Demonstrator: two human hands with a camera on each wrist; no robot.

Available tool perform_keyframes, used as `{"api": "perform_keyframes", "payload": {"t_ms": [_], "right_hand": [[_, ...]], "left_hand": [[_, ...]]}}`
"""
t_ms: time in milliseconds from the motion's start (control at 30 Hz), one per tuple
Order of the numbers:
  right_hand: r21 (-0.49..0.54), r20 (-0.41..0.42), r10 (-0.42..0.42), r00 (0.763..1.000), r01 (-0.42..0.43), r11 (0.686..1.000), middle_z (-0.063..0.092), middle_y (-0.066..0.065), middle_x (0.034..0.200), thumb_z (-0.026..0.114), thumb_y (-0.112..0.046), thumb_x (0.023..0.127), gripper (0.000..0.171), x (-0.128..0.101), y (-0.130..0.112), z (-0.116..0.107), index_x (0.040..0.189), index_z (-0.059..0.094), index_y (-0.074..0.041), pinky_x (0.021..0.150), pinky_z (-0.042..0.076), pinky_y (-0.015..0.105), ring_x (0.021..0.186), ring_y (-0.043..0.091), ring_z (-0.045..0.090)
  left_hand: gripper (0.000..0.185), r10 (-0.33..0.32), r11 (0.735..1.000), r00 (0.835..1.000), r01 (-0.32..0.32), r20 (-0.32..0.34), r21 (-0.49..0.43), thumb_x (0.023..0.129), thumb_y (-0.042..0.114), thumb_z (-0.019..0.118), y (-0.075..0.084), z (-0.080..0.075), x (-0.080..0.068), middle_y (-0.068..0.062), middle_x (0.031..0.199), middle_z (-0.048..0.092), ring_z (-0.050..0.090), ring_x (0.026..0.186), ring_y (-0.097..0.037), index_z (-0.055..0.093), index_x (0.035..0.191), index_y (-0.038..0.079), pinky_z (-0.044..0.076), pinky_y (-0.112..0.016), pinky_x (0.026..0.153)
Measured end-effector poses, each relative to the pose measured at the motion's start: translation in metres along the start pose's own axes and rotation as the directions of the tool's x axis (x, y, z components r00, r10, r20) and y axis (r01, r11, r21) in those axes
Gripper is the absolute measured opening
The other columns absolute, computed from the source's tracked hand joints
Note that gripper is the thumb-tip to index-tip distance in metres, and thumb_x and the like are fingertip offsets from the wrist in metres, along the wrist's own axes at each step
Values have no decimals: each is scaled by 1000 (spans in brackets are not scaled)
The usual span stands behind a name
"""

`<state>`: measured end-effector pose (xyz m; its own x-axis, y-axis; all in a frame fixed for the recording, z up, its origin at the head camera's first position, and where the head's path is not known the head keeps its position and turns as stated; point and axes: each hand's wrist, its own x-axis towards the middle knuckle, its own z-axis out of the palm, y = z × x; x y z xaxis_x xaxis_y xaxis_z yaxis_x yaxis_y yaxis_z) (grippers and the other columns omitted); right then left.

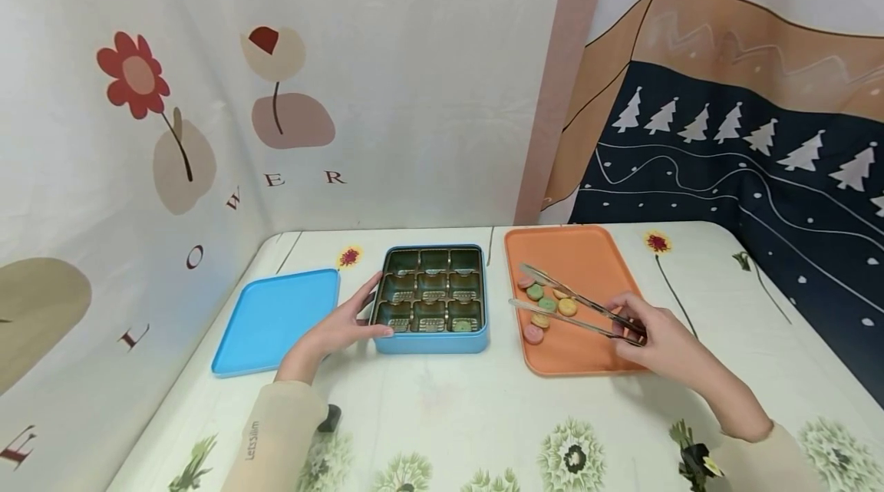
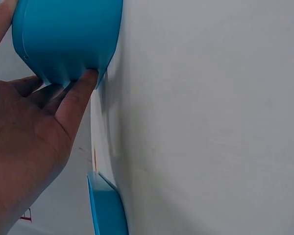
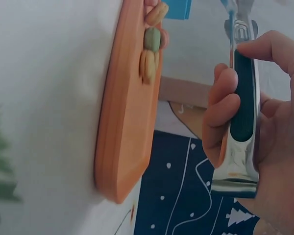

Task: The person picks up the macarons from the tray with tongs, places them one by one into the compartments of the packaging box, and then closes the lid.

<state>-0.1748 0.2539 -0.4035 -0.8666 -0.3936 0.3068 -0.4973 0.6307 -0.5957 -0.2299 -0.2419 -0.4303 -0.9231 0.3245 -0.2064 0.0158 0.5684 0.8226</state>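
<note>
Head view shows the right hand (image 1: pixel 652 335) gripping a pair of long metal tongs with dark green grip pads (image 1: pixel 576 308) at their hinged end; its fingers (image 3: pixel 224 105) are curled round the handle, and the two arms stand apart over the flat orange plastic tray (image 1: pixel 587 258). On that tray, near its left side, lies a small cluster of round pastel candies (image 1: pixel 545 308) in green, yellow and pink, the tong tips just above or beside them; whether a tip touches one I cannot tell. These little discs look light, hard and smooth, so they would likely slip or skid if pinched off-centre; a gentle squeeze across the flat faces or the full width seems the safest hold.

Left hand (image 1: pixel 345 327) rests against the near left corner of the blue square tin with a dark nine-compartment insert (image 1: pixel 431 296), fingers (image 2: pixel 76 100) fairly straight and pressed to its wall. One green piece sits in the near right compartment. Beside the tin, to its left on the flowered bench (image 1: pixel 442 407), lies the blue square lid (image 1: pixel 276 319).
</note>
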Motion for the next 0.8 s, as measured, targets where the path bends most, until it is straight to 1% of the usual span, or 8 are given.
{"api": "perform_keyframes", "payload": {"t_ms": [67,167,267,367,533,633,733,800], "right_hand": [[1,-6,-7,1000,7,1000,58,-9,80,71,6,79,34,-3,2,-1,109,59,-5,54,41,20,65,-2,46],[28,-10,-7,1000,8,1000,62,-7,81,71,6,80,31,-7,6,-3,107,62,-7,53,45,20,65,-2,50],[41,-6,1,1000,0,999,67,-5,83,73,4,82,30,-11,8,-5,107,65,-8,55,49,20,67,-3,55],[10,-14,10,1000,-10,1000,71,-2,85,75,2,81,31,-15,10,-8,110,68,-7,57,52,20,71,-5,58],[-48,-40,28,999,-30,998,73,0,85,77,0,80,32,-20,10,-12,111,72,-6,54,50,20,69,-7,56],[-65,-34,52,998,-54,996,72,-3,83,78,-3,81,31,-22,10,-13,112,72,-7,53,48,20,66,-7,53],[-64,-20,78,997,-79,995,71,-7,82,78,-6,83,30,-24,12,-14,112,72,-9,53,45,21,64,-6,51],[-62,-17,86,996,-87,994,71,-8,82,77,-6,83,29,-26,14,-14,112,71,-11,53,44,21,63,-5,51]], "left_hand": [[107,0,1000,1000,0,3,-3,88,31,77,0,0,0,-12,170,-2,7,154,-44,0,162,32,28,-63,118],[107,5,1000,1000,-5,3,-12,88,29,77,0,0,0,-12,170,-2,6,154,-44,0,162,31,28,-63,118],[107,6,1000,1000,-6,3,-14,88,29,77,0,0,1,-13,170,-2,6,154,-45,0,162,31,28,-63,118],[107,-1,1000,1000,1,4,-11,88,31,77,-1,0,1,-12,170,-3,6,154,-44,0,162,31,27,-64,118],[107,-11,1000,1000,11,7,-2,88,34,77,-1,1,0,-11,170,-4,5,154,-44,-1,162,31,26,-63,119],[107,-5,1000,1000,5,11,-5,88,33,76,0,1,0,-12,170,-5,5,154,-44,-2,162,31,25,-63,119],[107,-1,1000,1000,2,10,-13,88,31,77,1,1,-1,-11,170,-4,6,154,-44,-1,162,31,25,-63,119],[107,0,1000,1000,0,9,-18,88,31,77,1,0,-1,-12,170,-4,6,154,-45,-1,162,32,25,-64,119]]}}
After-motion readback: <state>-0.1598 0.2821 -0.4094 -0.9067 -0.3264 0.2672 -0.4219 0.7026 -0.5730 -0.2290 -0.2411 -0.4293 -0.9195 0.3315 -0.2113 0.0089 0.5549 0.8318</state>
